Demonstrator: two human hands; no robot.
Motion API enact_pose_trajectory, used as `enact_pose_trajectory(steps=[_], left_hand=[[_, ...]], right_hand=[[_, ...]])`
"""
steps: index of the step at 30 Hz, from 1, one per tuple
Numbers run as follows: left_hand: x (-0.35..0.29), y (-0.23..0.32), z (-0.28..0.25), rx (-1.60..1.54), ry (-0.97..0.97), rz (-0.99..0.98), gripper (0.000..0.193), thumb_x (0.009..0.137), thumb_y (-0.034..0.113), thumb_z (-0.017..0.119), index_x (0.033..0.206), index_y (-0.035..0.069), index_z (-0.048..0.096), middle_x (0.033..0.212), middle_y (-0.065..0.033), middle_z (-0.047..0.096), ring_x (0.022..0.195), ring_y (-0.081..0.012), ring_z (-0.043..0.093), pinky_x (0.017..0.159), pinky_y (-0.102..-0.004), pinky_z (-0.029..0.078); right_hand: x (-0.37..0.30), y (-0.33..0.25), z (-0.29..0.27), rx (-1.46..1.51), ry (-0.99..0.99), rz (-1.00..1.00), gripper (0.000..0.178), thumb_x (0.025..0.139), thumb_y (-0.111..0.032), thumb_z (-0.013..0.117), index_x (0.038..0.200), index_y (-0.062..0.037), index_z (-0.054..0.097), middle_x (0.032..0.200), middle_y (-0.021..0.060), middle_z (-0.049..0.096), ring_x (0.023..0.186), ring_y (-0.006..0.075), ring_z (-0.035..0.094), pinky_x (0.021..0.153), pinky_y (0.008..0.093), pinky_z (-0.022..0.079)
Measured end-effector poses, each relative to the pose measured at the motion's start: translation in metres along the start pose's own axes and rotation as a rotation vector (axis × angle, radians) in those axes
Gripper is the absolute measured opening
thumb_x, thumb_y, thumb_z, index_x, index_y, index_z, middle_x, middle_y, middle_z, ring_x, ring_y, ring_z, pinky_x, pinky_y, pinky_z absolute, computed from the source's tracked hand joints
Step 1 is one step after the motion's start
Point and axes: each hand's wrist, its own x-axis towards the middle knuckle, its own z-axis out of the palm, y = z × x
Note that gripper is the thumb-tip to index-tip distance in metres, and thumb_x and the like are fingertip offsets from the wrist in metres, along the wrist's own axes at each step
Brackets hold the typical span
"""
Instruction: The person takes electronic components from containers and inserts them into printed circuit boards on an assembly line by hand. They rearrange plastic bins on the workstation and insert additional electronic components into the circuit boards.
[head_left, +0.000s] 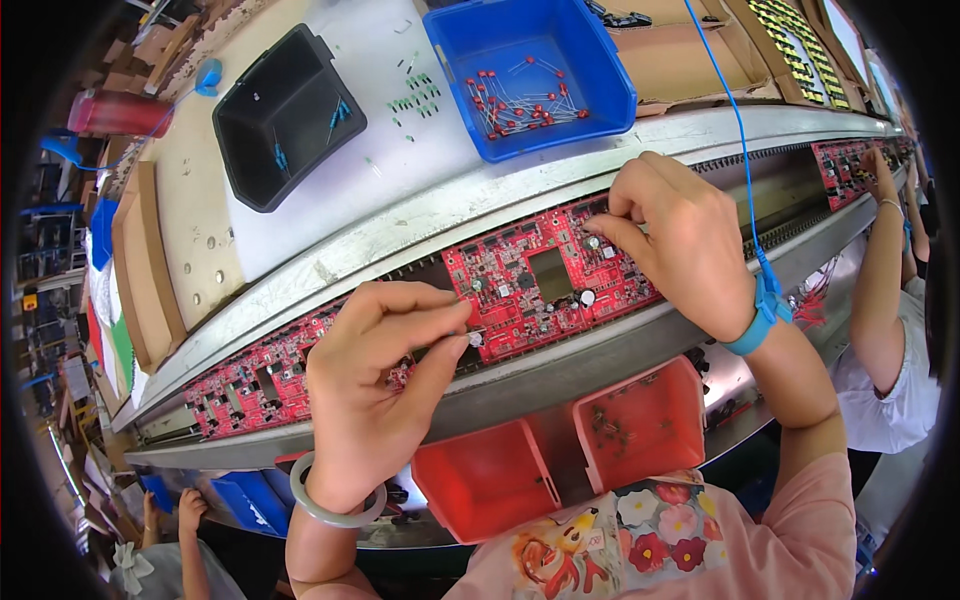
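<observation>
A red circuit board (490, 262) with a rectangular cutout lies in the metal rail in front of me, dotted with small parts. Over its left edge, my left hand (375, 375) holds thumb and forefinger close together; whatever sits between the tips is too small to make out. My right hand (680, 230) bends down to the board's upper right part, its fingertips pinched at the surface and what they hold hidden. A round white-topped part (586, 298) stands below the cutout. Further red boards (260, 375) continue along the rail, partly behind my left hand.
Beyond the rail stand a blue bin (590, 110) of red-headed leaded parts and a black bin (255, 110) with a few blue ones. Small green parts (415, 100) lie between. Two red bins (480, 475) sit nearby. A blue cord (738, 120) runs to my right wrist strap. A co-worker's arm (875, 270) reaches in.
</observation>
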Motion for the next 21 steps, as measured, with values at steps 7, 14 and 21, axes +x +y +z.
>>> enact_pose_trajectory(steps=[7,14,21], left_hand=[[0.027,0.007,0.022,0.094,0.031,-0.092,0.044,0.085,-0.01,0.075,0.121,0.0,0.052,0.105,-0.0113,0.07,0.087,-0.0147,0.068,0.078,-0.0271,0.056],[0.039,0.007,0.031,0.304,-0.025,-0.051,0.048,0.083,-0.01,0.073,0.123,0.0,0.049,0.101,-0.0169,0.071,0.081,-0.0228,0.071,0.072,-0.0326,0.058],[0.042,0.008,0.032,0.344,-0.022,-0.045,0.05,0.082,-0.011,0.073,0.124,-0.001,0.047,0.1,-0.0173,0.07,0.079,-0.0231,0.071,0.071,-0.0326,0.058]], right_hand=[[0.042,-0.004,-0.017,-0.015,0.167,-0.152,0.024,0.081,-0.012,0.081,0.087,-0.0044,0.059,0.081,0.0112,0.062,0.077,0.0321,0.064,0.07,0.0419,0.05],[0.09,0.013,0.007,-0.164,0.125,-0.314,0.013,0.083,-0.01,0.075,0.088,-0.0051,0.064,0.085,0.0109,0.066,0.089,0.0324,0.066,0.081,0.0446,0.048],[0.104,0.011,0.006,-0.135,0.015,-0.349,0.006,0.088,-0.01,0.059,0.086,-0.0068,0.063,0.08,0.0084,0.066,0.083,0.0257,0.067,0.081,0.041,0.042]])
